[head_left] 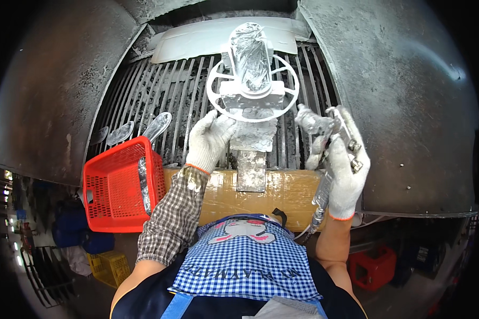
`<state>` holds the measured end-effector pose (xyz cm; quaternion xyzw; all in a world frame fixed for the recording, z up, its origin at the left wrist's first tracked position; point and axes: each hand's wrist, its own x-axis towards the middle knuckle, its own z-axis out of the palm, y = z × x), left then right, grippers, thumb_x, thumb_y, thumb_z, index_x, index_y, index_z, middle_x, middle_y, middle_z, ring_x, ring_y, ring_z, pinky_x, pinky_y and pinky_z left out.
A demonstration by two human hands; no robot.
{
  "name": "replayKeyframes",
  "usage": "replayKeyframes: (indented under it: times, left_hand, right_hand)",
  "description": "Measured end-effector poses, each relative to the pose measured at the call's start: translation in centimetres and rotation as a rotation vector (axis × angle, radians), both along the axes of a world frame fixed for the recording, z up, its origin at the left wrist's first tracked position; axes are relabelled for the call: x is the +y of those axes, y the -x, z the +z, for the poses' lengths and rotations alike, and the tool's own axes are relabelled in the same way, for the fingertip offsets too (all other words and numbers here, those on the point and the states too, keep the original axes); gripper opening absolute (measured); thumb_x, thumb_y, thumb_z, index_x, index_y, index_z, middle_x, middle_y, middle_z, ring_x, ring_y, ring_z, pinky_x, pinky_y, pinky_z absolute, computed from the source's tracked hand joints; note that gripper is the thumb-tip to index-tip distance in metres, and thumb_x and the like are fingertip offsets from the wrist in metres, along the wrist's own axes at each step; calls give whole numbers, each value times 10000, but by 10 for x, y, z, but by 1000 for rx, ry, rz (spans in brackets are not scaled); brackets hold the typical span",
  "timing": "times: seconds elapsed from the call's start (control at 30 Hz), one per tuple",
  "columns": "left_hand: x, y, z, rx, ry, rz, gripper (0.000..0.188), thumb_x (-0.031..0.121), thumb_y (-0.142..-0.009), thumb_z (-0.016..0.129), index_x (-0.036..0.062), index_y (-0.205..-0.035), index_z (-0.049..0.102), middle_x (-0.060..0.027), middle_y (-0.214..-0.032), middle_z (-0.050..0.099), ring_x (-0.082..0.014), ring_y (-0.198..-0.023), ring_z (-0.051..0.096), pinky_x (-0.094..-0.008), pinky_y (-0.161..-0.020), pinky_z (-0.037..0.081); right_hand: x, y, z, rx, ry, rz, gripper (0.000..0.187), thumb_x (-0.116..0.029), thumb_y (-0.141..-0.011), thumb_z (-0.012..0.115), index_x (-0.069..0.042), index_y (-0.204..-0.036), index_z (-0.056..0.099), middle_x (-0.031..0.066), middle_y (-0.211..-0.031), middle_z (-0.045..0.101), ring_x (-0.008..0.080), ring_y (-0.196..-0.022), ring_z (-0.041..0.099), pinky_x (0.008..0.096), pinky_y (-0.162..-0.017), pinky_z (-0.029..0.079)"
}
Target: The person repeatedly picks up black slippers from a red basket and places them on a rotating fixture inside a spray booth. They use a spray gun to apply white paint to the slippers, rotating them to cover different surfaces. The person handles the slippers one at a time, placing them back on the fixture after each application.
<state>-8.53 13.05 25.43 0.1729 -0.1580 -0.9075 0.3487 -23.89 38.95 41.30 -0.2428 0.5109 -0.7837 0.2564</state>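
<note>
White knit glove (201,154) with orange wrist edging on left hand (210,139), matching one on right hand (346,175); dark-and-pale checked sleeve (170,215) on the left side, yellowish patch near its glove end, right forearm (333,242) bare. Blue-and-white gingham apron (245,271): white cartoon animal (245,231) with pink bits, dark lettering (242,272), light-blue straps (176,307). Dark navy top (143,299) under it, thin yellow trim at the sleeve edges.

Room left of wheel (209,91), basket (112,181) beyond
</note>
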Motion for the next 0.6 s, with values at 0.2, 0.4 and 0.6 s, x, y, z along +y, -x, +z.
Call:
replayKeyframes:
  times: [0.2, 0.4, 0.6]
  left_hand:
    - [-10, -6, -2, 20, 20, 72, 285, 123, -976, 696, -25, -1208, 626, -358, -1489, 593, -479, -1299, 659, -568, -1016, 616]
    - [-12, -15, -21, -162, -33, 120, 292, 189, -1014, 706, 16, -1220, 592, -271, -1317, 660, -418, -1140, 682, -573, -1002, 588]
    - [3, -13, -30, -171, -28, 75, 342, 224, -997, 737, 34, -1248, 603, -236, -1272, 671, -399, -1123, 686, -565, -1010, 583]
  right_hand:
    - [-9, 2, -5, 100, -66, 96, 570, -112, -1086, 658, 68, -1598, 485, 77, -955, 733, 92, -753, 662, 251, -709, 561]
    - [-39, 11, -17, 42, -25, 111, 556, -134, -1094, 656, 55, -1594, 502, 67, -979, 736, 73, -767, 657, 241, -697, 562]
    - [-68, 22, -21, 29, 56, 91, 551, -109, -1103, 643, 59, -1601, 479, 58, -956, 714, 79, -772, 651, 260, -677, 560]
